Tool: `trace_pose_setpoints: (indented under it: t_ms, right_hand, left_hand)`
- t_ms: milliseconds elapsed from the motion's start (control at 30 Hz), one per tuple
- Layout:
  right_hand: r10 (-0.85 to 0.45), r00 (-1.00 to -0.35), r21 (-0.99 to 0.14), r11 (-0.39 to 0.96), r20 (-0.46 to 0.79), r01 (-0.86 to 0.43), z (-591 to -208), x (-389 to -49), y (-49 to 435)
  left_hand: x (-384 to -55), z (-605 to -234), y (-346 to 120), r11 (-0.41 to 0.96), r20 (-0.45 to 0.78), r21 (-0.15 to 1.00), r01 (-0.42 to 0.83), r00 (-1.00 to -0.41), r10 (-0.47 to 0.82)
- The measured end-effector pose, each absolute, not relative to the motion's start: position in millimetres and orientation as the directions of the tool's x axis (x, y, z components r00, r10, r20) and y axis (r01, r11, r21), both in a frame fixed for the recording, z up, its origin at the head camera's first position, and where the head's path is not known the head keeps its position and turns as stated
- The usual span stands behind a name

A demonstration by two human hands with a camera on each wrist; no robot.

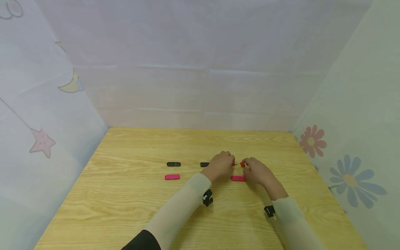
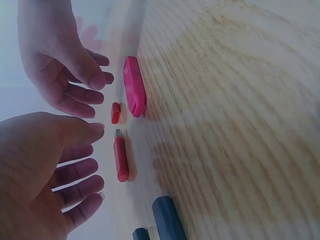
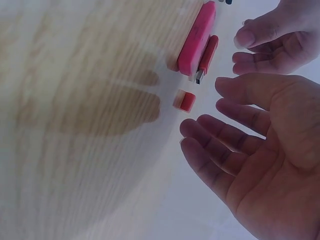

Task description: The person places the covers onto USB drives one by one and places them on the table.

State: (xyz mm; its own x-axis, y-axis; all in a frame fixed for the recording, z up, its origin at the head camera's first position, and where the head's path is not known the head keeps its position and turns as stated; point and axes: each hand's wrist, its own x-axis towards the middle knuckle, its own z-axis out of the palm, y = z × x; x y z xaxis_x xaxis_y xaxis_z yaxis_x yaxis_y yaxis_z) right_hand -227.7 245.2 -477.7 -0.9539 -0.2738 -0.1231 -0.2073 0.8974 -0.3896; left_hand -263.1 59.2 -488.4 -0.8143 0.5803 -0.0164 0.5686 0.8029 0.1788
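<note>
Both the left hand (image 1: 221,165) and the right hand (image 1: 257,171) hover released, holding nothing, over a red USB stick (image 2: 120,159) and its separate cap (image 2: 115,113) on the counter (image 1: 125,208), just beyond a pink stick (image 1: 238,178). Both parts look light, rigid and slick; pinch them by the long sides. The wrist views reveal the bare metal plug; the head view hides it.

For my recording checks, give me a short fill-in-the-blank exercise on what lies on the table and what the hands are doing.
1. The small red cap lies ____ from the red stick.
2. Both the left hand and the right hand hold ____.
3. Beside the cap lies a flat ____ stick.
4. Everything rests on a ____ table.

Missing: apart; nothing; pink; wooden
</note>
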Motion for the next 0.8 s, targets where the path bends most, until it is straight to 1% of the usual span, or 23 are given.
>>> trace_pose_setpoints:
  t_ms: [467,800]
  right_hand:
    - [-0.296,-0.946,-0.364,0.902,-0.131,-0.232,-473,-238,243]
    - [-0.283,-0.944,-0.349,0.913,-0.170,-0.210,-480,-246,242]
  left_hand:
    - [-270,-488,64,0.811,-0.046,0.151,0.565,-0.816,0.576]
    - [-272,-490,68,0.834,-0.074,0.143,0.533,-0.834,0.547]
